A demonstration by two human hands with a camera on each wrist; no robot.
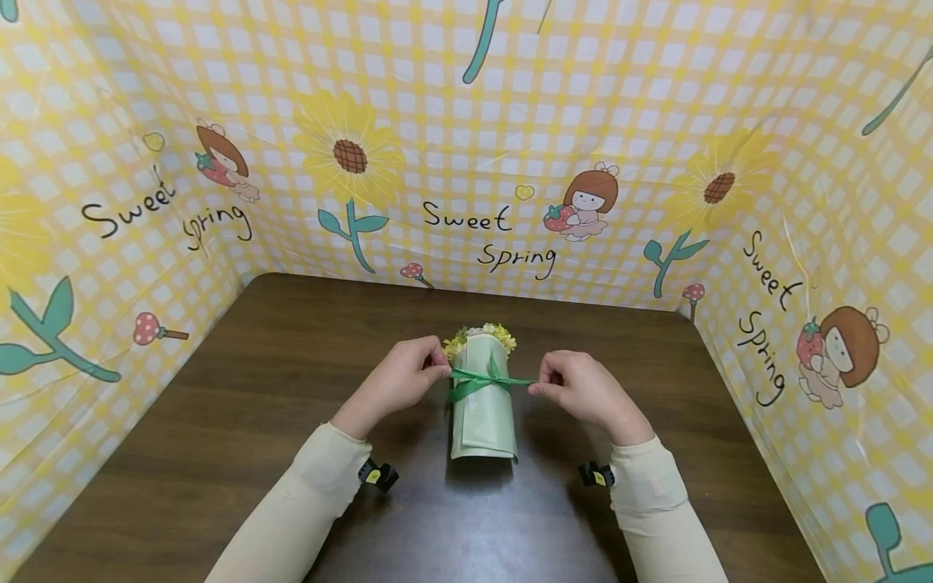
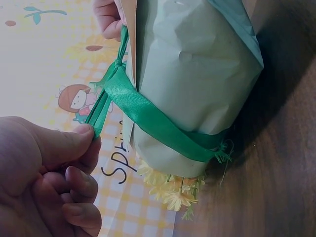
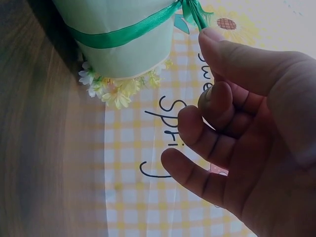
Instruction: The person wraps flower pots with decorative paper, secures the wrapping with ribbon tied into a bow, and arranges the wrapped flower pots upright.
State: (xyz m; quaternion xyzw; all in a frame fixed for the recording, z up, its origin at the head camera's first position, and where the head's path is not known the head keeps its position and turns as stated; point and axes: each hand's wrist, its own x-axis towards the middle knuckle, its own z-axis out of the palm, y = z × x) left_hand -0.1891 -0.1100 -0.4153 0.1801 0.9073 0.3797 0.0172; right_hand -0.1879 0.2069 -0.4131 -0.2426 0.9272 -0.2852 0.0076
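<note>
A bouquet wrapped in pale green paper [image 1: 483,429] lies on the table, with its yellow and white flowers [image 1: 499,334] at the far end. Round the wrapping runs a green ribbon [image 2: 148,116], knotted on top. My left hand [image 1: 410,374] pinches one side of the ribbon between thumb and forefinger, left of the bouquet. On the opposite side, my right hand [image 1: 583,390] pinches the other side, and the ribbon stretches taut from the knot to those fingertips. In the right wrist view the other fingers [image 3: 197,173] are loosely bent.
The dark wooden table [image 1: 291,324] extends around the bouquet. A yellow checked cloth [image 1: 466,146] with printed flowers and lettering stands as a wall at the back and both sides. Black wrist cameras [image 1: 379,475] sit at the cuffs of the pale sleeves.
</note>
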